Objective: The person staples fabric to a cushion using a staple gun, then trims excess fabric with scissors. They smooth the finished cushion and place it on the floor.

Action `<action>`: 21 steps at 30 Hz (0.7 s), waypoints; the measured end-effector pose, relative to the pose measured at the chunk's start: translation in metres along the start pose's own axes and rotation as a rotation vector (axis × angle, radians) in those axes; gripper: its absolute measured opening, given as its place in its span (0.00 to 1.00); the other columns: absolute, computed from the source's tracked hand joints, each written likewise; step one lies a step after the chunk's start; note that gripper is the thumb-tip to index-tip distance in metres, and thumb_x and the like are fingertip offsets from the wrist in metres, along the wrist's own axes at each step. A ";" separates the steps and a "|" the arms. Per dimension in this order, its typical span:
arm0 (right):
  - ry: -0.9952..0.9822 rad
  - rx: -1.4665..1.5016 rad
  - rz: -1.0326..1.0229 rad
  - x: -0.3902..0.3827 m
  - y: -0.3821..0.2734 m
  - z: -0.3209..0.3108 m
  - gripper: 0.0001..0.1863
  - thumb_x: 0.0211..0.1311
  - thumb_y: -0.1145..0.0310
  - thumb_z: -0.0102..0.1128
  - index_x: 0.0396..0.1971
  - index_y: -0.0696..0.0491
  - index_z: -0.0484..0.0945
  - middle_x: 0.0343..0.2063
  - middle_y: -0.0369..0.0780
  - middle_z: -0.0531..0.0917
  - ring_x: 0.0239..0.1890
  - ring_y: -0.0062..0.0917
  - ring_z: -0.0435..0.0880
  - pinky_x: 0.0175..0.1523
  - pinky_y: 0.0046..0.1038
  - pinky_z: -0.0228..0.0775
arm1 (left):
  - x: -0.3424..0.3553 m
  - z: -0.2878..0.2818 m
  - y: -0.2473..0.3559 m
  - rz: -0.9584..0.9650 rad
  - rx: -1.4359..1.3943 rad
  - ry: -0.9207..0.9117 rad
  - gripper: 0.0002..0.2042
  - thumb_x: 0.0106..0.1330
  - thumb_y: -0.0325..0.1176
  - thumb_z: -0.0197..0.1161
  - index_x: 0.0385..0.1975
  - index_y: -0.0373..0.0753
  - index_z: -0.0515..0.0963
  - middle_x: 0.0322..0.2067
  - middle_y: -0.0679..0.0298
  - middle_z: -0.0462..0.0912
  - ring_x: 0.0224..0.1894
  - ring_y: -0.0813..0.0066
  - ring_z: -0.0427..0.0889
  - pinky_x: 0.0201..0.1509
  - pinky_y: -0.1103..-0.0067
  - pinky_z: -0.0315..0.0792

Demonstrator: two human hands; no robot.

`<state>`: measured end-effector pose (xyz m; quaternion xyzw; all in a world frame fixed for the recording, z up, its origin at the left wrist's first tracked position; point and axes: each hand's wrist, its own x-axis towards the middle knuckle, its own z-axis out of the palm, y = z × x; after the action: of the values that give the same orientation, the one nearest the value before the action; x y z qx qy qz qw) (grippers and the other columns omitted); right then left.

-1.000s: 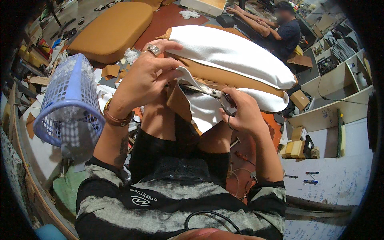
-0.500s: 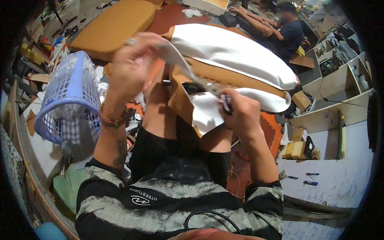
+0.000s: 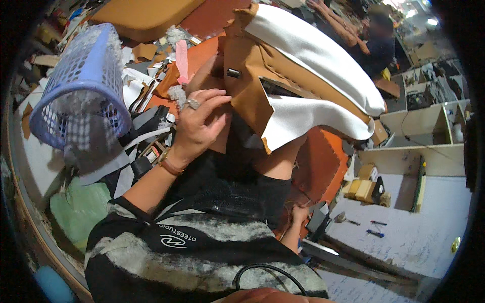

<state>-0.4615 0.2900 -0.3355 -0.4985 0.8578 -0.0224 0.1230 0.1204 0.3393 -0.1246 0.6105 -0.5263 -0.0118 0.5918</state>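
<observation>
On my lap lies a tan leather cover (image 3: 247, 76) with puffy white fabric (image 3: 313, 58) along its far side and a loose white flap (image 3: 295, 116) nearer me. A dark slot (image 3: 278, 87) opens between the flap and the stitched tan band, and a small dark metal piece (image 3: 233, 73) sits on the leather. My left hand (image 3: 199, 121), with a ring, is beside the cover's left edge, fingers loosely bent and apart, nothing visible in them. Down by my right hip, my right hand (image 3: 299, 214) reaches toward the orange-red mat; its fingers are too unclear to read.
A purple perforated basket (image 3: 81, 86) with white fluff lies tipped at the left, grey checked cloth spilling out. Scraps surround a pink strip (image 3: 182, 60). A tan cushion (image 3: 146, 17) is at the back. Another person (image 3: 376, 45) sits far right, near a white shelf unit (image 3: 419, 161).
My right hand has left the white flap and dropped to the floor at my right. My left hand has come down from its raised position; the pale strip between my hands is gone from them.
</observation>
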 end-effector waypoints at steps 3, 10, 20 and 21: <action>0.027 0.097 -0.210 -0.002 -0.024 0.000 0.29 0.52 0.62 0.79 0.51 0.63 0.82 0.52 0.53 0.85 0.55 0.47 0.84 0.62 0.44 0.74 | 0.002 0.001 0.005 0.071 0.044 0.082 0.22 0.54 0.21 0.73 0.51 0.41 0.82 0.50 0.58 0.85 0.55 0.53 0.81 0.60 0.65 0.76; 0.553 0.486 -1.361 -0.137 -0.305 -0.153 0.52 0.42 0.57 0.87 0.71 0.49 0.70 0.74 0.49 0.68 0.76 0.52 0.62 0.78 0.51 0.53 | -0.006 0.018 0.003 0.147 0.085 0.114 0.26 0.52 0.19 0.72 0.54 0.39 0.80 0.53 0.55 0.84 0.58 0.53 0.83 0.62 0.66 0.77; 0.323 0.236 -1.703 -0.178 -0.388 -0.177 0.12 0.51 0.71 0.68 0.39 0.50 0.86 0.50 0.37 0.85 0.64 0.44 0.76 0.69 0.51 0.65 | -0.008 0.020 0.002 0.078 -0.022 0.081 0.24 0.52 0.21 0.76 0.51 0.38 0.79 0.53 0.53 0.84 0.59 0.50 0.83 0.64 0.65 0.77; 0.277 0.268 -1.697 -0.188 -0.383 -0.190 0.14 0.49 0.70 0.70 0.39 0.50 0.86 0.46 0.34 0.87 0.59 0.38 0.81 0.68 0.50 0.67 | -0.008 0.020 0.001 0.119 0.010 0.060 0.24 0.52 0.21 0.76 0.51 0.37 0.79 0.54 0.52 0.84 0.60 0.50 0.82 0.65 0.65 0.76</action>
<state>-0.0911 0.2435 -0.0538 -0.9437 0.1938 -0.2677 0.0167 0.1034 0.3306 -0.1346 0.5812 -0.5438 0.0442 0.6038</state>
